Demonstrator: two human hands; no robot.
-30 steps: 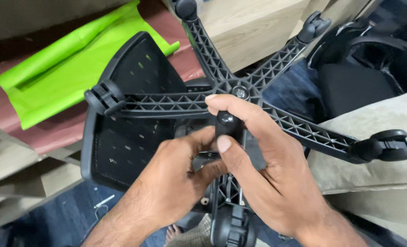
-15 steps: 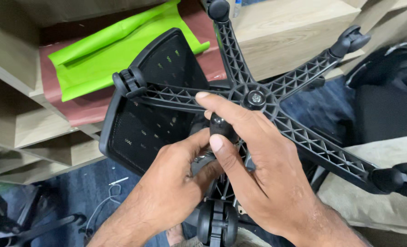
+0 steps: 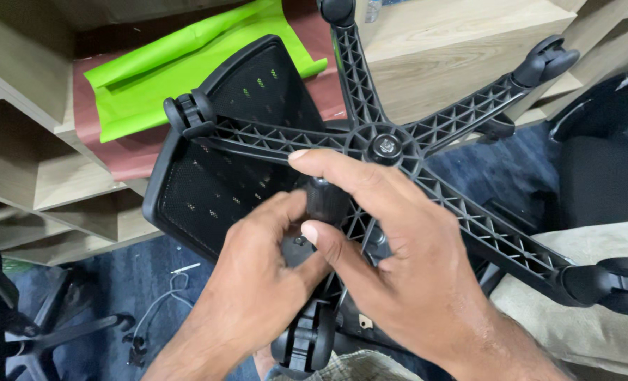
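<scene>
Since a second ago my view has closed in; both hands, left hand (image 3: 257,282) and right hand (image 3: 398,261), clamp a black knob (image 3: 326,199) under the upturned chair base (image 3: 388,144), not yet free.

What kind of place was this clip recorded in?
Probably a furniture workshop or an office being fitted out. An upturned chair base with castors is under both hands, bare wooden shelving lines the wall, and another chair base stands on the blue floor.
</scene>
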